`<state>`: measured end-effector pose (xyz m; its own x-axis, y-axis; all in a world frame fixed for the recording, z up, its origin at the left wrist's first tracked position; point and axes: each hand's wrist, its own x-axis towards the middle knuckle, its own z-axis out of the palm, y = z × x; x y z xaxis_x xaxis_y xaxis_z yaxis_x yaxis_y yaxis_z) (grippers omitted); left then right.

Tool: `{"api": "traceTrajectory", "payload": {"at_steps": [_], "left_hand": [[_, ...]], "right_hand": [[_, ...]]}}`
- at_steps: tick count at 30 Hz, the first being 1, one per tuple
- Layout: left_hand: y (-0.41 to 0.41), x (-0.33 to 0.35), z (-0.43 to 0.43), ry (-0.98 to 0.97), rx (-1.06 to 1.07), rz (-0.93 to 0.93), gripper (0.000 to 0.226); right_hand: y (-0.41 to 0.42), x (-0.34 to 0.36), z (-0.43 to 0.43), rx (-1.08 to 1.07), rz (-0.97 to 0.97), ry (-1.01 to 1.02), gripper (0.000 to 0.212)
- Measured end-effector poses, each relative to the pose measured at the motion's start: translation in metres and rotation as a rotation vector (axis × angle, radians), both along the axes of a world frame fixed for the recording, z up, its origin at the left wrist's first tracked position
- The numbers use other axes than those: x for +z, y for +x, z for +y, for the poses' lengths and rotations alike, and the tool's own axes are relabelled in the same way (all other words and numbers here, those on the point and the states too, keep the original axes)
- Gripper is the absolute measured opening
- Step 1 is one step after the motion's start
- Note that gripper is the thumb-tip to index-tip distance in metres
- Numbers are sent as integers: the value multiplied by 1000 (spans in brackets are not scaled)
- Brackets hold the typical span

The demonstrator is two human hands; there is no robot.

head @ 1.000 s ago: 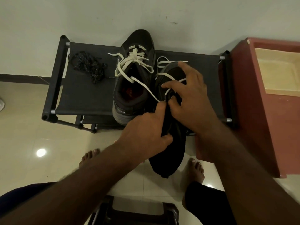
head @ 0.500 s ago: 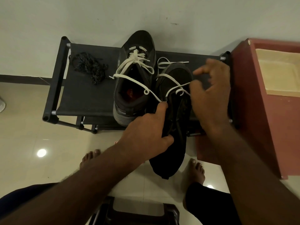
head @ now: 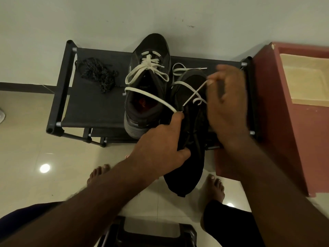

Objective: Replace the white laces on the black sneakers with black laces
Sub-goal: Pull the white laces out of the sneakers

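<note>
Head view: left hand grips the sneaker at 6 o'clock; right hand, fingers curled, pinches its white lace at 1 o'clock. Black laces lie on the rack at 10 o'clock.

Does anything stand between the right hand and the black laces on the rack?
Yes. The laced sneaker stands on the rack between the right hand and the black laces. That hand is also busy: its fingers pinch a white lace of the held sneaker, which the left hand grips.

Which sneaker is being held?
The sneaker nearer the red box: the left hand grips it, the right hand pinches its white lace. The other sneaker stands tied on the rack.
</note>
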<state>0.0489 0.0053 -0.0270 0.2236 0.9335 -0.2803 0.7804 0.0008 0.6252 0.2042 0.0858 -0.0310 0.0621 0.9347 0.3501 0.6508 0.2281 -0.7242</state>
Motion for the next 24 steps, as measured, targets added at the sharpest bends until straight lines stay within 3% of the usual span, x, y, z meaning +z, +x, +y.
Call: {"api": "traceTrajectory", "payload": {"at_steps": [2, 3, 8, 11, 16, 19, 21, 24], "left_hand": [[0, 0, 0, -2, -5, -1, 75], [0, 0, 0, -1, -4, -1, 74], [1, 0, 0, 8, -3, -8, 74], [1, 0, 0, 18, -5, 1, 76], [0, 1, 2, 9, 13, -12, 74], [-1, 1, 2, -8, 13, -29, 75], [-2, 1, 2, -18, 14, -32, 75], [-3, 1, 1, -17, 5, -40, 75]], "right_hand": [[3, 6, 3, -167, 217, -68, 10], [5, 8, 3, -183, 235, -107, 10], [-2, 4, -9, 261, -184, -98, 41], [-3, -3, -7, 370, -362, -147, 34], [2, -5, -4, 324, -359, -151, 14], [-1, -4, -3, 220, -218, -85, 13], [-2, 0, -2, 58, -34, -39, 14], [3, 8, 3, -208, 283, -127, 18]]}}
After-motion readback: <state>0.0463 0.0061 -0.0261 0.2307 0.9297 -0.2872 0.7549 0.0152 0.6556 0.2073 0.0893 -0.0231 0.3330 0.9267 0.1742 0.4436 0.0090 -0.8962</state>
